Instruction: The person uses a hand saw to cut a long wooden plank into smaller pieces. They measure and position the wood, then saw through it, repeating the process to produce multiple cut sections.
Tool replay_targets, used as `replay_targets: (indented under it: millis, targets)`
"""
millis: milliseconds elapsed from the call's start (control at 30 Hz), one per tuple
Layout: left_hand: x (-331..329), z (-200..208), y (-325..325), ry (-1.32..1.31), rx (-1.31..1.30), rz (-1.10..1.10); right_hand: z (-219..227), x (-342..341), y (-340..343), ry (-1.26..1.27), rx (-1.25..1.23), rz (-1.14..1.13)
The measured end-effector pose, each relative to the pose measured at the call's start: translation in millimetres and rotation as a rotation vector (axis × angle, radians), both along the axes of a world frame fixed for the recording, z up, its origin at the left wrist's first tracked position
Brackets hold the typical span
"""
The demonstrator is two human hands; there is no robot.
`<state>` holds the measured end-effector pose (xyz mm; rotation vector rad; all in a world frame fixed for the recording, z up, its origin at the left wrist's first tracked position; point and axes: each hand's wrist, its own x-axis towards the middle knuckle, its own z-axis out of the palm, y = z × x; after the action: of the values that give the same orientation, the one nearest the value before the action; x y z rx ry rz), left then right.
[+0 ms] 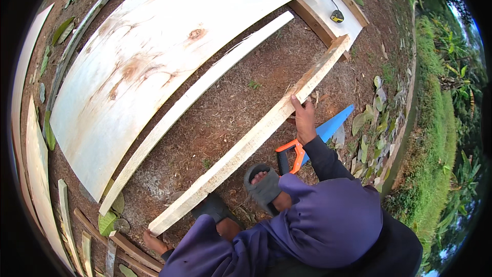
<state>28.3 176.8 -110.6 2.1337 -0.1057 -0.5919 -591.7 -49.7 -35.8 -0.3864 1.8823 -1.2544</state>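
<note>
A long pale wooden batten [241, 146] slants across in front of me, from the lower left up to the right. My left hand [155, 242] grips its near end, the fingers partly hidden beneath the wood. Farther along, my right hand [305, 119] is closed on the near side of the batten, thumb on top. The far end rests by a wooden frame bar [315, 23]. Just below my right hand lies a handsaw [328, 129] with a blue blade and an orange and black handle, near my sandalled foot [263, 187].
Beyond the batten, a second strip [200, 84] lies beside a large plywood sheet [133, 66]. A yellow and black tape measure [336, 17] sits on a white board [328, 2] at the upper right. Offcuts [38, 174] and dry leaves lie on bare soil; grass [430, 143] borders the right.
</note>
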Motion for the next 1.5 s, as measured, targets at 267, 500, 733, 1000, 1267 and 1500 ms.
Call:
replay_targets:
  millis: [267,500,733,1000,1267,1500]
  targets:
    - [5,2,-4,0.097,-0.242,0.018,-27,-27,0,-0.11,-0.16,-0.02]
    - [-21,-5,-36,0.178,-0.353,-0.264,-42,-47,-24,-0.006,0.013,0.227]
    - [-26,-5,-33,0.294,-0.496,-0.237,-5,-8,94,0.6,0.554,0.905]
    - [-30,7,-53,0.283,-0.541,-0.252,-18,33,154,0.75,0.548,0.748]
    - [-26,93,-122,0.161,-0.64,-0.403,-19,31,151,0.775,0.566,0.614]
    - [-9,94,-254,0.163,-0.668,-0.678,4,27,147,0.369,0.085,0.016]
